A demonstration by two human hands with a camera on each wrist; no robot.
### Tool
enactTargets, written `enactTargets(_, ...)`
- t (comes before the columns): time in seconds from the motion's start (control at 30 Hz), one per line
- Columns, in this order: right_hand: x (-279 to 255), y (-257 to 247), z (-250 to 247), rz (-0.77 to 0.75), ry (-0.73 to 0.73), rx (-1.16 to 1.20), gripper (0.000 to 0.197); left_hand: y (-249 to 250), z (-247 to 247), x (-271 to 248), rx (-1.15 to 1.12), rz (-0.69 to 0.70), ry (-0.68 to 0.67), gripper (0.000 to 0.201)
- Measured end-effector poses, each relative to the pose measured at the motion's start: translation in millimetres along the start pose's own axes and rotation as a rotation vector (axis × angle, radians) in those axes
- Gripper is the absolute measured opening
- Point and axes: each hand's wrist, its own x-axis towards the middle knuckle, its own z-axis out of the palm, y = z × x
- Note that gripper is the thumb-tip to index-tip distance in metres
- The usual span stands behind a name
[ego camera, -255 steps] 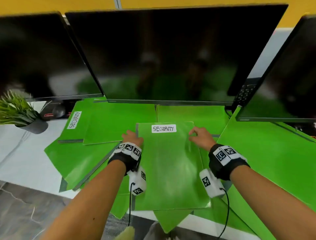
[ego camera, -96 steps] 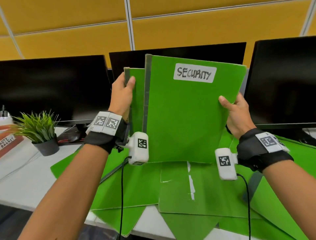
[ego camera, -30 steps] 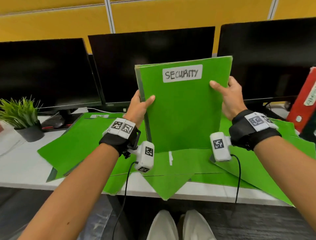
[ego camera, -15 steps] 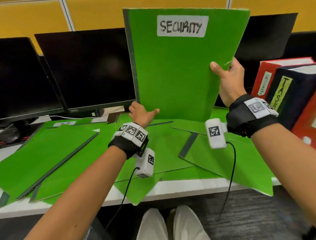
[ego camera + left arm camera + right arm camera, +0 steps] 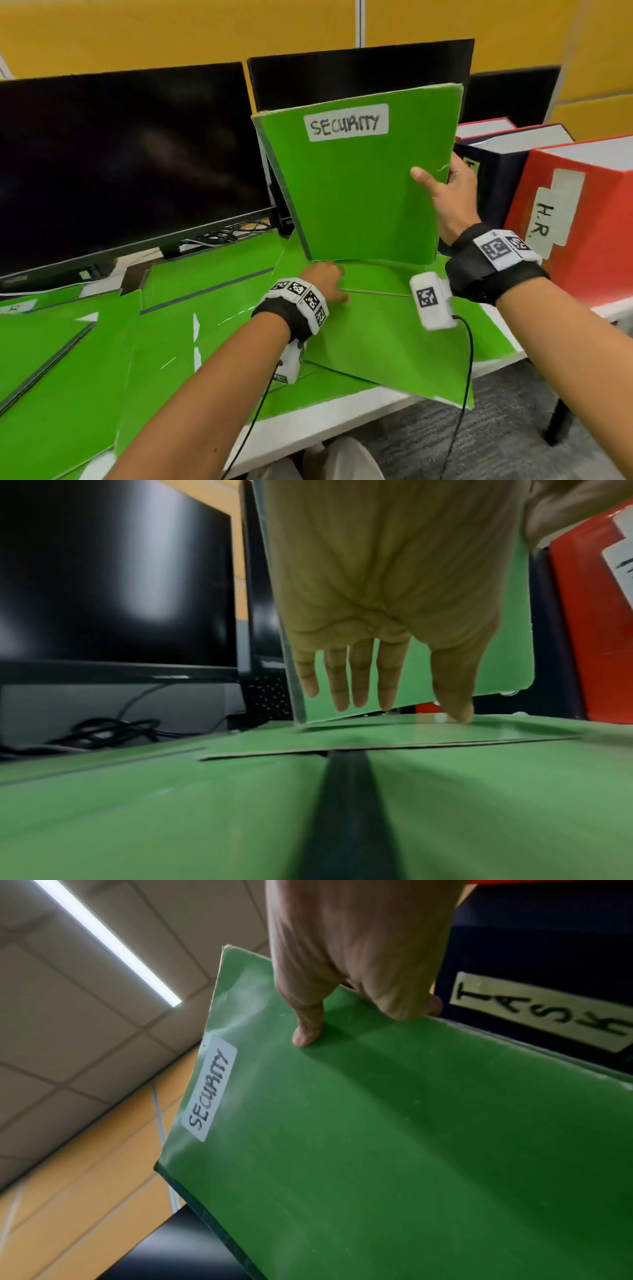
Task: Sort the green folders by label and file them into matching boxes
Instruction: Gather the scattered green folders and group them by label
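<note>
A green folder labelled SECURITY (image 5: 352, 192) stands upright above the desk, its lower edge just over the flat folders. My right hand (image 5: 438, 171) grips its right edge, thumb on the front and fingers behind; the right wrist view shows that pinch (image 5: 366, 1010) on the folder (image 5: 377, 1137). My left hand (image 5: 329, 281) is below the folder with straight fingers. In the left wrist view its thumb tip touches a flat green folder (image 5: 428, 731) while the fingers (image 5: 359, 685) hover. Just right of the held folder stand a navy box labelled TASK (image 5: 503, 171) and a red box labelled H.R. (image 5: 582, 219).
Several loose green folders (image 5: 212, 329) overlap across the white desk (image 5: 325, 421), some past its front edge. Dark monitors (image 5: 130, 161) stand along the back with cables (image 5: 212, 236) beneath. A yellow partition is behind.
The SECURITY folder has come down and to the right, close to the boxes. My left hand has let go of its bottom edge and dropped onto the flat folders.
</note>
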Motion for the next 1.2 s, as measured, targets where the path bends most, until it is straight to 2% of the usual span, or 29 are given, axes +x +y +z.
enactTargets(0.07, 5, 8, -7, 0.015, 0.000, -0.011, 0.039, 14, 4, 18, 0.127, 0.060, -0.044, 0.059)
enactTargets(0.13, 9, 16, -13, 0.037, -0.003, -0.019, 0.040, 25, 10, 33, 0.256, 0.094, -0.105, 0.068)
enactTargets(0.23, 17, 27, -22, 0.064, -0.008, -0.005, 0.042, 32, 12, 50, 0.318, 0.110, -0.152, 0.073)
enactTargets(0.37, 24, 41, -28, 0.103, -0.012, 0.003, 0.041, 34, 7, 59, 0.383, 0.163, -0.141, 0.052)
enactTargets(0.5, 27, 48, -31, 0.131, 0.006, 0.014, 0.039, 41, 10, 56, 0.482, 0.231, -0.093, 0.042)
enactTargets(0.63, 29, 45, -31, 0.135, 0.002, 0.033, 0.041, 39, 5, 53, 0.445, 0.254, -0.022, 0.030)
enactTargets(0.7, 32, 41, -31, 0.123, 0.002, 0.046, 0.040, 33, -3, 51, 0.365, 0.220, 0.056, 0.027)
enactTargets(0.8, 37, 28, -31, 0.091, -0.005, 0.076, 0.032, 20, -21, 41, 0.186, 0.153, 0.246, 0.029)
enactTargets(0.87, 43, 18, -29, 0.084, -0.001, 0.117, 0.025, 8, -38, 30, 0.078, 0.122, 0.428, 0.026)
enactTargets(0.97, 50, 7, -26, 0.077, 0.010, 0.141, 0.026, -10, -68, 14, -0.095, 0.117, 0.763, 0.017)
enactTargets(1.2, 42, 6, -14, 0.115, 0.052, 0.136, 0.036, -52, -126, -16, -0.527, -0.003, 1.124, 0.023)
